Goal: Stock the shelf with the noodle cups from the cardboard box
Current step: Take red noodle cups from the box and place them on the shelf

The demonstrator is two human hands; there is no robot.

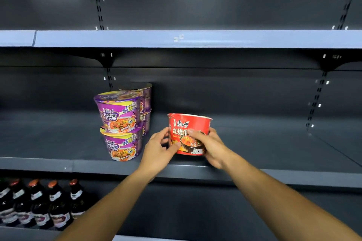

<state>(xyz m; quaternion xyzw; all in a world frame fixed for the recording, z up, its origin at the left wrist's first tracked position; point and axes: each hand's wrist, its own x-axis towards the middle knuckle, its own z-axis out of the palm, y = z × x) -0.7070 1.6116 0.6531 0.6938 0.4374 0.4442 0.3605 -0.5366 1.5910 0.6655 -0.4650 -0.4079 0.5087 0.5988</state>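
Note:
A red noodle cup [188, 123] stands upright at the front of the dark grey middle shelf [274, 143]. My left hand [159, 151] holds its left side and my right hand [207, 146] grips its right side, thumb across the label. To its left stand purple noodle cups [119, 112], stacked two high in a front stack and a rear stack. The cardboard box is out of view.
The upper shelf [195, 38] with its pale blue front strip holds nothing visible. On the lower shelf at bottom left stand several dark bottles [39, 203] with orange caps. Slotted uprights run along the shelf's back wall.

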